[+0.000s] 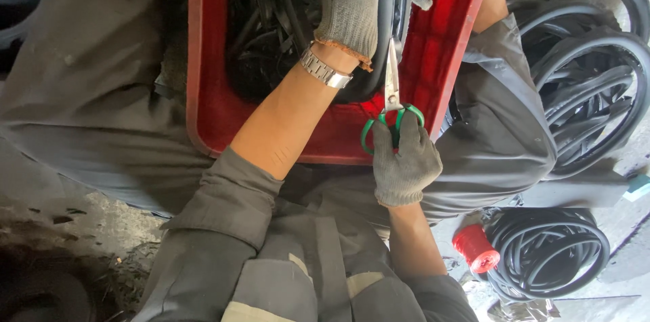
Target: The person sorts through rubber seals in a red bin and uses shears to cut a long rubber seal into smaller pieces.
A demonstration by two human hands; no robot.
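Scissors, green handles, steel blades closed and pointing up along the black rubber strip, over the near right corner of the red crate. Right hand, grey knit glove, grip clenched through the handles. Left hand, same glove type, wristwatch at the cuff, grip closed on the strip inside the crate, above the blades. Crate full of black rubber offcuts. Coiled black rubber rings on the floor to the right; red spool beside a lower coil.
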